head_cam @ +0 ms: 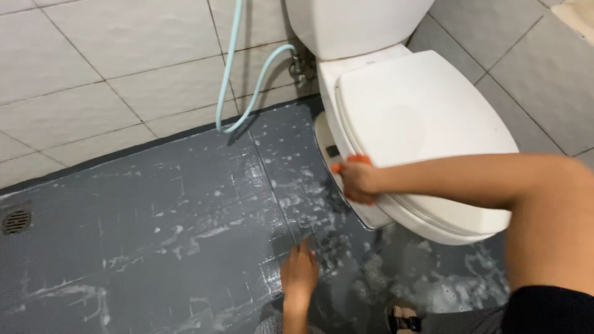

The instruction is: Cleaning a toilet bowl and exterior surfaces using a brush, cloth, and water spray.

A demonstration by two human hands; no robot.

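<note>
A small orange scrubbing tool (350,162), mostly hidden so its exact kind cannot be told, is pressed against the left side of the white ceramic toilet bowl (371,213), just under the rim of the closed white plastic seat lid (414,117). The right hand (360,183) has its fingers curled tightly around this orange piece, with the bare forearm reaching in from the right edge of the view. The left hand (299,272) lies flat on the wet dark grey floor (154,210) in front of the bowl, fingers together and pointing toward the toilet, holding nothing. White soapy foam (433,287) streaks the floor around the bowl's base and trails off to the left. A small dark rectangular label (332,150) sits on the bowl's side just above the right hand. A pale blue hose (238,80) loops down the light grey tiled wall (93,74) to a metal valve (301,67) beside the white cistern (352,25). A round metal drain grate (16,221) sits at the floor's left edge, and a sandalled foot (403,319) shows at the bottom.
</note>
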